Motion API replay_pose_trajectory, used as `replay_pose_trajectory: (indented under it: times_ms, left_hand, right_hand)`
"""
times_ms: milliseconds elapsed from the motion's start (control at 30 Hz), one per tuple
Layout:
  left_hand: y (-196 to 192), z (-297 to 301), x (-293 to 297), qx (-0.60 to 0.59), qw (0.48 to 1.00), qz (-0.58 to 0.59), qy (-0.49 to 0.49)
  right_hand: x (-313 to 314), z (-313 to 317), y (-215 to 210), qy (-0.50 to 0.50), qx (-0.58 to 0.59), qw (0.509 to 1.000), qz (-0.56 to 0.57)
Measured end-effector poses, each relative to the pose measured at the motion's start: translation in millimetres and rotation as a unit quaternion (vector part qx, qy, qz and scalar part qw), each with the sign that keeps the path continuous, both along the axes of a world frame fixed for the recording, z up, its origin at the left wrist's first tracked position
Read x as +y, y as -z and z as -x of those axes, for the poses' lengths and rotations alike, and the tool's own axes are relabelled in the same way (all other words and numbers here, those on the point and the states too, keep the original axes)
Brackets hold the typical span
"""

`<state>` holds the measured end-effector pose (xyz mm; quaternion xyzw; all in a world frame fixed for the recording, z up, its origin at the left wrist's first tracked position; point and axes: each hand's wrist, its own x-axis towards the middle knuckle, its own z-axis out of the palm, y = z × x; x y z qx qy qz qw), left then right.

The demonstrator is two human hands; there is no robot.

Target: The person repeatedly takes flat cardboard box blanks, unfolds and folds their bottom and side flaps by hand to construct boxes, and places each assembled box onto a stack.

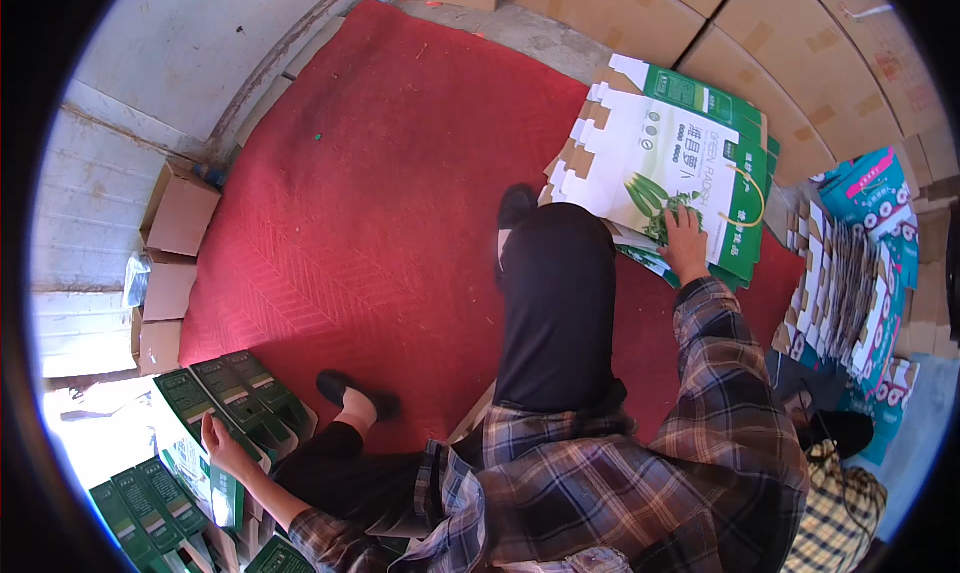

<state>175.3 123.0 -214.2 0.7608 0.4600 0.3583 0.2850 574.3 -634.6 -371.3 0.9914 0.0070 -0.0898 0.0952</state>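
My right hand (685,245) lies on the top sheet of a stack of flat green and white cartons (640,158), fingers spread over the printed green radish picture. A yellow cord handle (755,198) loops from the top carton's right side. At the lower left, my left hand (226,447) is at a set-up green and white gift carton (190,465), its fingers bent at the carton's upper part. Part of that grip is hard to make out in the glare.
More set-up green cartons (140,503) stand at the lower left. A red carpet (390,183) covers the floor. Brown boxes (790,63) are piled at the back right, and flat blue and white cartons (845,283) at the right. Another person's checked yellow sleeve (835,498) shows at the lower right.
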Motion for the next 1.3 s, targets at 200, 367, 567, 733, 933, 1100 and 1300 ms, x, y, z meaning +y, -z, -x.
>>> replay_pose_trajectory:
  times_ms: [200, 367, 567, 733, 933, 1100, 1300]
  left_hand:
    - [1.7, -25.3, -8.1, 0.178, 0.977, -0.112, 0.037]
    - [6.2, -44.3, -22.1, 0.185, 0.972, -0.114, 0.090]
    - [-0.2, -45.9, -23.0, 0.171, 0.972, -0.108, 0.117]
    - [2.8, -53.4, -28.5, 0.141, 0.978, -0.078, 0.134]
    - [-6.5, -61.0, -32.1, 0.079, 0.985, -0.053, 0.144]
    - [-0.1, -60.9, -28.4, 0.055, 0.982, -0.048, 0.174]
    - [-7.3, -80.6, -52.8, -0.004, 0.969, 0.182, 0.167]
  right_hand:
    - [31.9, -25.4, 33.3, -0.106, -0.001, 0.994, 0.007]
    - [19.2, -41.2, 55.7, -0.148, -0.029, 0.986, 0.074]
    - [37.5, -44.7, 28.7, -0.177, -0.013, 0.981, 0.073]
    - [39.1, -51.6, -46.8, -0.221, -0.102, 0.970, 0.011]
    - [21.3, -134.1, -204.9, -0.147, -0.365, 0.917, 0.060]
    - [66.5, -137.4, -333.6, -0.215, -0.487, 0.844, -0.069]
    - [150.5, -101.0, -337.0, -0.239, -0.306, 0.735, -0.556]
